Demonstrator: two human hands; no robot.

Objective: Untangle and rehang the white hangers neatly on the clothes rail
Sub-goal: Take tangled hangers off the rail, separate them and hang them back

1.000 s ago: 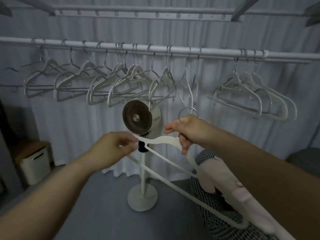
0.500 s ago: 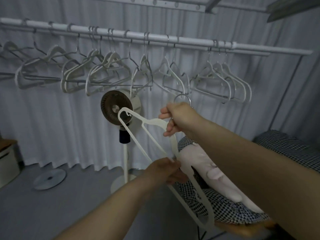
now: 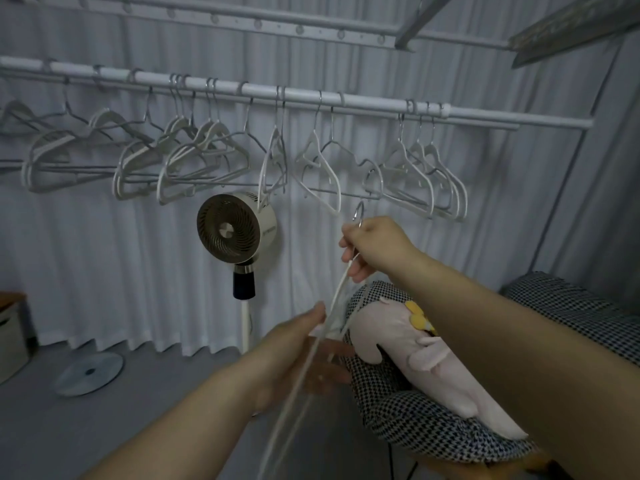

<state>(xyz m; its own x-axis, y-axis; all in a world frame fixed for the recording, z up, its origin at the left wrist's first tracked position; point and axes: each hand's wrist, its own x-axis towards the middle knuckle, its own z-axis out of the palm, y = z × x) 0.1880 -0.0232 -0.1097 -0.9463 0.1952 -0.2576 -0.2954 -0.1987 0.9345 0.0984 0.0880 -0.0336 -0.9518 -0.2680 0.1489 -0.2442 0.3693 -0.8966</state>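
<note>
Centrally, right hand (image 3: 375, 245) grasps white hanger (image 3: 341, 289) below its hook; left hand (image 3: 298, 362), at seven o'clock, touches it, grip indiscernible.

We find bare clothes rail (image 3: 374, 104) between the middle hangers (image 3: 328, 168) and the right-hand cluster (image 3: 424, 174), and more beyond it; lower down, the fan (image 3: 235, 230) and the checked chair (image 3: 415, 420) narrow our way.

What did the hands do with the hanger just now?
The hanger swung from flat to hanging edge-on. The left hand let go of its end and dropped to its lower part; the grip there is blurred. The right hand still pinches the neck by the hook. The hangers on the rail stayed put.
</note>
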